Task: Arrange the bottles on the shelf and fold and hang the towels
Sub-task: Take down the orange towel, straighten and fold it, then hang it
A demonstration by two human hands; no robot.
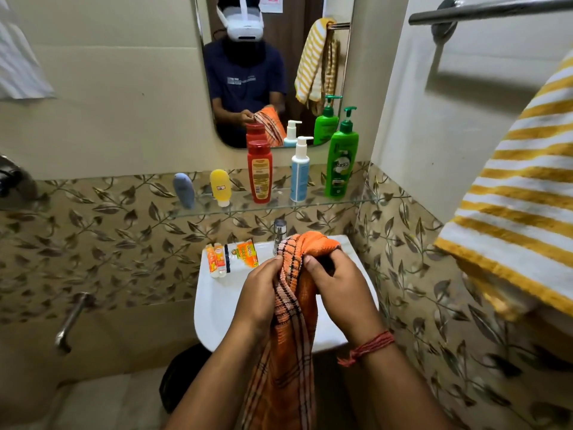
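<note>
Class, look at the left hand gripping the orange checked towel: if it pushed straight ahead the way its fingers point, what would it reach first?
Probably the chrome tap at the back of the white washbasin; the left hand points up and forward, though depth is unclear.

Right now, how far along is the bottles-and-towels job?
Done, by the look of it: five bottles stand in a row on the glass shelf, from the grey tube to the green pump bottle, and a yellow striped towel hangs at right. In hand: both hands, left and right, grip the bunched orange checked towel. Left: fold and hang it; the towel bar is bare.
</note>
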